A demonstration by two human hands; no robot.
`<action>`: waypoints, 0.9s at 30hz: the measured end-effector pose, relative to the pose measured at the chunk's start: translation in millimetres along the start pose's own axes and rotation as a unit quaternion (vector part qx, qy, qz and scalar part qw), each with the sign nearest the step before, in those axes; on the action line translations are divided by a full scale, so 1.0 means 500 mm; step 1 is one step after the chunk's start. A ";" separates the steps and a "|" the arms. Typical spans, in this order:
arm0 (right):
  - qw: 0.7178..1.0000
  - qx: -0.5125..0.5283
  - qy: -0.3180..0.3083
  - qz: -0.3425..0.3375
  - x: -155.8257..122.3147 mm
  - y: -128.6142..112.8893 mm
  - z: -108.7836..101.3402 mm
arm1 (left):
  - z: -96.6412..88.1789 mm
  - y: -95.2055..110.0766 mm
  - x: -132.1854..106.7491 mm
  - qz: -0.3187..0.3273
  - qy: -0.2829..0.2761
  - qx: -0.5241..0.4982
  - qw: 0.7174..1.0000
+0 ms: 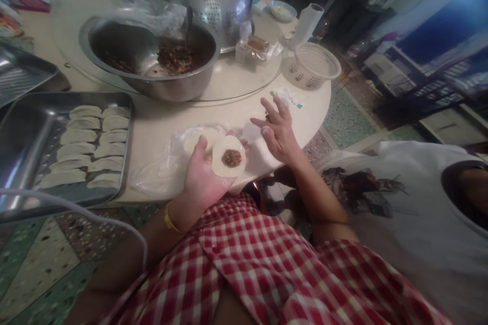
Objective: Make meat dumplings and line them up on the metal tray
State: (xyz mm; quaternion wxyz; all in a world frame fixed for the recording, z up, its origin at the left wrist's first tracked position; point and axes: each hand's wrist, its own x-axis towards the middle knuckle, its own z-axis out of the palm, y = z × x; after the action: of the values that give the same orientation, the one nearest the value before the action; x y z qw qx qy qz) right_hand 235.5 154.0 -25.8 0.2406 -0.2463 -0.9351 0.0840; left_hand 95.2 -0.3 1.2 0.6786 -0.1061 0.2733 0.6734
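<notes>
On my upturned left hand [202, 183] lies a round dumpling wrapper [218, 165], with a lump of meat filling [231, 158] in its middle. The thumb stands away from the wrapper and fingertips show past its far edge. Just right of it, my right hand [280, 132] is raised over the table edge, fingers spread and nothing visible in them. Behind the left hand, more pale wrappers [194, 143] rest on a clear plastic bag [158, 170]. A small pale object [250, 131], too blurred to name, sits between the hands.
A metal tray [127, 127] at left holds two rows of folded dumplings [78, 136]. Behind stand a steel bowl [179, 86] of filling, a large colander [224, 5] and a white plastic basket [310, 76]. A cable [95, 218] crosses lower left. Another person in a white shirt [381, 203] is close at right.
</notes>
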 end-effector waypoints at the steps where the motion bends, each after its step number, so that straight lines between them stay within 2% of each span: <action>1: 0.999 0.009 -0.004 -0.034 -0.005 -0.018 -0.008 | 0.002 -0.002 0.001 -0.004 -0.012 -0.008 1.000; 3: 0.996 0.020 -0.028 -0.088 -0.012 -0.058 -0.015 | 0.005 -0.006 0.002 -0.012 -0.040 -0.026 0.999; 6: 0.991 0.019 -0.067 -0.116 -0.009 -0.108 -0.013 | 0.005 -0.010 0.003 -0.031 -0.080 -0.039 0.996; 11: 0.977 0.050 -0.101 -0.181 0.012 -0.133 -0.019 | -0.009 -0.006 0.003 -0.040 -0.123 -0.013 0.992; 16: 0.983 0.020 -0.052 -0.178 0.015 -0.138 -0.016 | -0.014 0.004 0.000 -0.021 -0.122 -0.034 0.992; 21: 0.971 0.012 -0.014 -0.237 -0.010 -0.167 -0.008 | -0.005 0.020 -0.009 -0.040 -0.104 -0.052 0.992; 27: 0.973 -0.055 0.046 -0.220 -0.029 -0.188 0.019 | 0.003 0.027 -0.018 -0.019 -0.100 -0.049 0.994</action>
State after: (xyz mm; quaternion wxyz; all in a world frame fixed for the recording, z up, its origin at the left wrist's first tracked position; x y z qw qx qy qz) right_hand 202.4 65.0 -14.0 0.2824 -0.0510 -0.9573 -0.0340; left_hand 83.0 -6.4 10.1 0.7091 -0.0770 0.1686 0.6803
